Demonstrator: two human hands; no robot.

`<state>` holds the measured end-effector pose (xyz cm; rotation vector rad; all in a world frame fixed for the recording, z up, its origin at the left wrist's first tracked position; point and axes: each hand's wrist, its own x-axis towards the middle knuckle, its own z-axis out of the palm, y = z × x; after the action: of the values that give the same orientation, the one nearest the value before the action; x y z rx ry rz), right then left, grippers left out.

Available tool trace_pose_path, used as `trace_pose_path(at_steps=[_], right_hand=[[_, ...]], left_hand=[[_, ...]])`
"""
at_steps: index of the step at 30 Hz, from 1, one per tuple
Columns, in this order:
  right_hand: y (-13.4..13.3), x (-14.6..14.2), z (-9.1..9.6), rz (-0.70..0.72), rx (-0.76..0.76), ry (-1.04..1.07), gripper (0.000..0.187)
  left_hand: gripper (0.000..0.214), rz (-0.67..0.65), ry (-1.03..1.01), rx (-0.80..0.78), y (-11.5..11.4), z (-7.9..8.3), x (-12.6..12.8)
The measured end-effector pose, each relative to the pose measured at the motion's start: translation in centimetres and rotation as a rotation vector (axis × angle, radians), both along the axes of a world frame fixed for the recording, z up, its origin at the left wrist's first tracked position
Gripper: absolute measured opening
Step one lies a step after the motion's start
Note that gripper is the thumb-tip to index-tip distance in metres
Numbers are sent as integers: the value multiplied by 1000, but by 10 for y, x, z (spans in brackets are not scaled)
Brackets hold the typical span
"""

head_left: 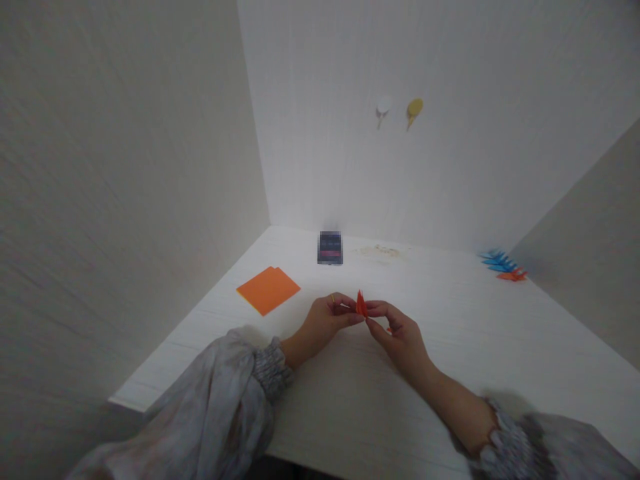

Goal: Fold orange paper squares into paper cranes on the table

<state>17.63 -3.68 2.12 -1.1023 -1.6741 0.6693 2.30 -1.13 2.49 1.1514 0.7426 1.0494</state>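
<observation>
My left hand (326, 321) and right hand (404, 339) are pinching pointed, folded red-orange paper (361, 306); squeezing hard risks crushing it.

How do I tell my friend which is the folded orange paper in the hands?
Find the white tabletop. Near its middle, a bare left hand and bare right hand meet at a small, pointed, folded red-orange paper piece. It is held, unlike the flat orange paper sheets and folded blue and orange paper shapes on the tabletop.
</observation>
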Motion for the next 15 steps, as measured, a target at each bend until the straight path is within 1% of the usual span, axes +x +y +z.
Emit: trace_pose_path(at_steps=[5, 10, 15], right_hand=[[0, 0, 3, 23, -3, 13, 2], [0, 1, 4, 25, 4, 14, 2], [1, 1, 3, 94, -44, 163, 3]], left_hand=[[21, 2, -21, 54, -1, 1, 0], [22, 19, 42, 92, -1, 1, 0], [22, 42, 87, 99, -2, 2, 0]])
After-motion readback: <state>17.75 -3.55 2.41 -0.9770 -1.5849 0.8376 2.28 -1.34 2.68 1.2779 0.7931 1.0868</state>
